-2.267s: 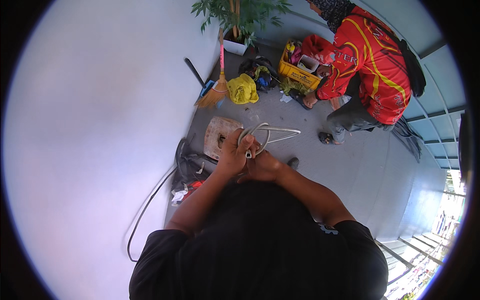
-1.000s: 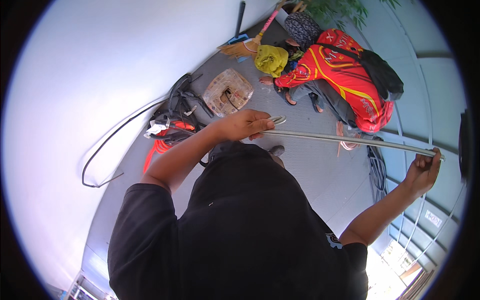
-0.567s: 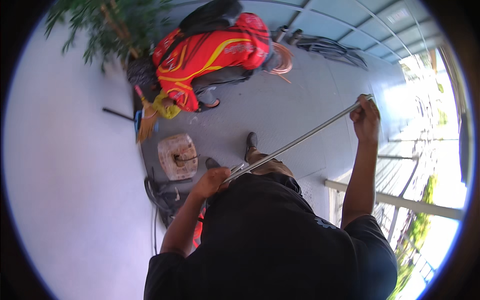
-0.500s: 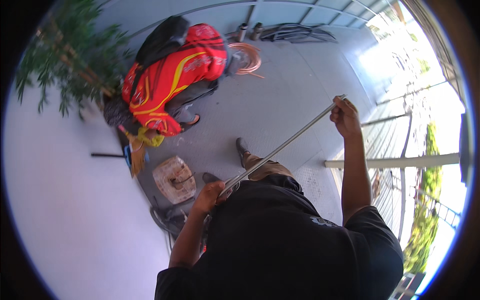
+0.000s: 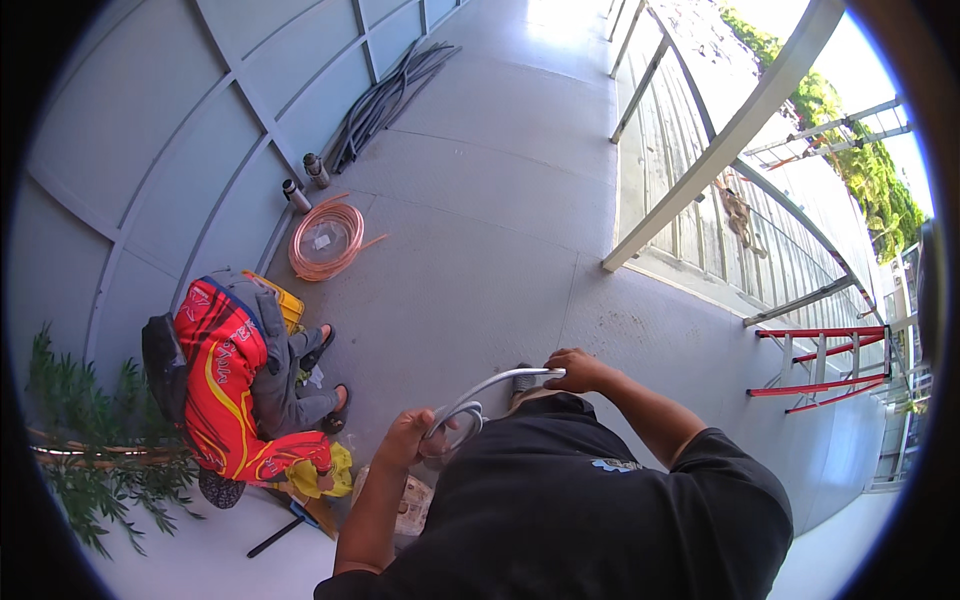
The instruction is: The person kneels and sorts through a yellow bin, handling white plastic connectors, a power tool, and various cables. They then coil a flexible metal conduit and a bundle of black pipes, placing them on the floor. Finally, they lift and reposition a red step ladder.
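Note:
A pale grey cable (image 5: pixel 487 384) runs in a bent line between my two hands, in front of my black shirt. My right hand (image 5: pixel 578 370) is closed around its right end. My left hand (image 5: pixel 407 438) pinches it at the lower left, where it curls into a loop (image 5: pixel 462 418) near my waist. Beneath my left forearm is a pale box-like thing with brown marks (image 5: pixel 413 508), partly hidden by the arm.
At left a co-worker in a red jersey (image 5: pixel 225 385) bends over yellow material (image 5: pixel 340 472). A copper tube coil (image 5: pixel 327 238), two flasks (image 5: pixel 296 197) and grey hoses (image 5: pixel 385 105) lie along the wall. A plant (image 5: pixel 95 440), a railing post (image 5: pixel 725 140) and a red stepladder (image 5: pixel 820 370) flank the floor.
My view has turned, so the co-worker and coil sit lower. The cable was stretched straight with my right hand raised; now it bends, and that hand is lower and closer to my left.

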Tool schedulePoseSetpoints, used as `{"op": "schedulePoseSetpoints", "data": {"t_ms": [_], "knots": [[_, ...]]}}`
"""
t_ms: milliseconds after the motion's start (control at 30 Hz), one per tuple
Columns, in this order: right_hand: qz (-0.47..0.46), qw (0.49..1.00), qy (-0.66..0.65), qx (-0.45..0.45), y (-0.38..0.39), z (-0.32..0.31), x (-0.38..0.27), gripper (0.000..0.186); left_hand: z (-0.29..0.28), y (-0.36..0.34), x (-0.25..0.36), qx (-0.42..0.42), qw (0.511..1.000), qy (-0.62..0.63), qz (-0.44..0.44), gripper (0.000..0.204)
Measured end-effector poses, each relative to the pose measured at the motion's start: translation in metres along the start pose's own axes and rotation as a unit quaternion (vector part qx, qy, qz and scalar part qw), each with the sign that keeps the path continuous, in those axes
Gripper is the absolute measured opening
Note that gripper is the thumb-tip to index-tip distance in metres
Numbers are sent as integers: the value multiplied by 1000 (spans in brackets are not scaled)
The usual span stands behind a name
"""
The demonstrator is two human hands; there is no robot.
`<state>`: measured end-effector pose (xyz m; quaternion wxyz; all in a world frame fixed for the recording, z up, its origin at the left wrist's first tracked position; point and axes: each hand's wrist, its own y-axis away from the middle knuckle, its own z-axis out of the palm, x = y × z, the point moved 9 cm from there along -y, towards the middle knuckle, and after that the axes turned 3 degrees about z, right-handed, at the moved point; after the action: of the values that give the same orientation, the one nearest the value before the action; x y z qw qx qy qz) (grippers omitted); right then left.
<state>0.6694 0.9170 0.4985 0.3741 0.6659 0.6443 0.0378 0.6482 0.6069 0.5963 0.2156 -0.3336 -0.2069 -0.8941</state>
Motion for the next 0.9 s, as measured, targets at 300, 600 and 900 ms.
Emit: {"op": "schedulePoseSetpoints", "data": {"t_ms": [300,600,900], "knots": [[21,893,-8,449,22,-285,97,39,70,-164,34,-92,993,43,-57,62],[22,888,-333,316,-26,-399,111,34,97,-261,68,-210,970,99,-71,61],[-135,416,-899,30,-176,-331,24,45,43,-390,133,-260,962,73,-32,58]]}}
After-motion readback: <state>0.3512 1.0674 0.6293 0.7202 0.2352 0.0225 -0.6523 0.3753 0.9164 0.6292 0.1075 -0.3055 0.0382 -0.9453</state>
